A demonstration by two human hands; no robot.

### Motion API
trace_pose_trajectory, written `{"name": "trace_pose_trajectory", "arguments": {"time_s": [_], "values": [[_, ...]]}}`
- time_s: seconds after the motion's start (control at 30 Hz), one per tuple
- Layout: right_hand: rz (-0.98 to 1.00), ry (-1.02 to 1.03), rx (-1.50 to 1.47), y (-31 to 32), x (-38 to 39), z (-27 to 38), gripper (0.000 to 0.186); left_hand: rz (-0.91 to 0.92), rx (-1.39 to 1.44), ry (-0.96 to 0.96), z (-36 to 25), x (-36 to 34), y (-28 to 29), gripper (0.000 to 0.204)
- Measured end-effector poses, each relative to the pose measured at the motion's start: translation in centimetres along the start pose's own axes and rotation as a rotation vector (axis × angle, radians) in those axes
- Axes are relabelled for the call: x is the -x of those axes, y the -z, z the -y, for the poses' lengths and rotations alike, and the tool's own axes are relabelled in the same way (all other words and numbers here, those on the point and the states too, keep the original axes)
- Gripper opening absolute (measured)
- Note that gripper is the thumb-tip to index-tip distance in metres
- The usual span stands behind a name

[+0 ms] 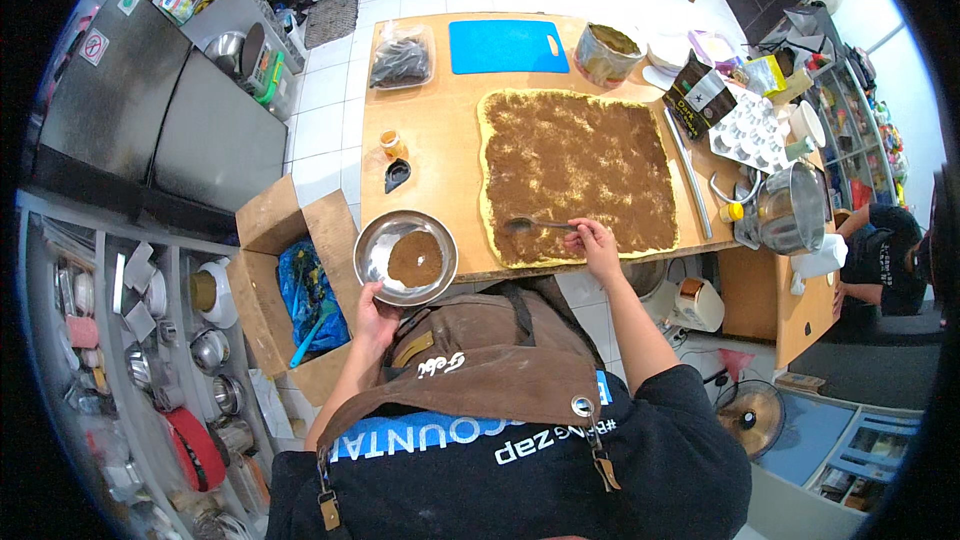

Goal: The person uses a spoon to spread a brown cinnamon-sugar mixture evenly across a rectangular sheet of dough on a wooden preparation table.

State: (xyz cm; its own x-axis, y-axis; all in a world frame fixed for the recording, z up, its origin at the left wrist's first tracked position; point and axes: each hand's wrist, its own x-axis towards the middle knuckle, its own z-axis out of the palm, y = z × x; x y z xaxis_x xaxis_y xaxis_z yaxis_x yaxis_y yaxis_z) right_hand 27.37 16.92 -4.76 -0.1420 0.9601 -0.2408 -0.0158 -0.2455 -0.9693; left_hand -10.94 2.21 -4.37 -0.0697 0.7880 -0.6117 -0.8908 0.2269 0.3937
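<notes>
A rolled-out sheet of yellow dough [590, 165] lies on the wooden table, mostly covered with brown powder; paler patches show through in its middle. My right hand [597, 244] is closed on the handle of a metal spoon [548, 224], whose bowl is over the dough's near left part. My left hand [376, 315] grips the near rim of a round steel bowl [377, 236] at the table's near left edge. Inside the bowl is a heap of brown powder [415, 258].
A blue cutting board [505, 47], a large tin [610, 52] and a plastic tub [403, 57] stand at the far side. Right of the dough lie a metal rod [688, 172] and an egg tray [748, 130]. An open cardboard box [275, 215] is at left; another person [880, 255] works at right.
</notes>
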Motion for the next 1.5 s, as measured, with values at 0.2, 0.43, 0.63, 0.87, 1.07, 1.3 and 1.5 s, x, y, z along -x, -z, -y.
{"name": "trace_pose_trajectory", "arguments": {"time_s": [0.2, 0.43, 0.63, 0.87, 1.07, 1.3, 1.5], "values": [[0.154, -0.015, 0.077, 0.3, -2.1, -0.2, 0.018, -0.055, -0.042, -0.043, -0.2, 0.9, -1.4, 0.043], [0.145, 0.052, 0.044, -2.3, -7.5, 1.0, 0.021, -0.014, -0.099, -0.084, -0.3, 0.3, -0.1, 0.047], [-0.013, -0.065, 0.007, -2.5, -7.2, 2.2, 0.026, 0.001, -0.051, -0.050, -0.3, -0.6, 0.3, 0.047], [0.196, 0.153, 0.002, -8.2, -1.0, 7.0, 0.022, -0.014, -0.160, -0.054, 0.3, -2.8, -4.0, 0.037], [0.158, 0.072, 0.072, -10.0, 0.5, 4.9, 0.022, 0.075, -0.287, -0.050, 0.7, -2.3, -8.9, 0.028], [-0.025, -0.159, -0.289, -7.3, 0.1, 4.9, 0.023, 0.109, -0.253, -0.072, 1.5, -4.3, -8.3, 0.042], [-0.166, -0.079, -0.274, -4.5, -2.1, 2.9, 0.023, 0.024, -0.176, -0.097, 0.4, -3.2, -5.0, 0.044]]}}
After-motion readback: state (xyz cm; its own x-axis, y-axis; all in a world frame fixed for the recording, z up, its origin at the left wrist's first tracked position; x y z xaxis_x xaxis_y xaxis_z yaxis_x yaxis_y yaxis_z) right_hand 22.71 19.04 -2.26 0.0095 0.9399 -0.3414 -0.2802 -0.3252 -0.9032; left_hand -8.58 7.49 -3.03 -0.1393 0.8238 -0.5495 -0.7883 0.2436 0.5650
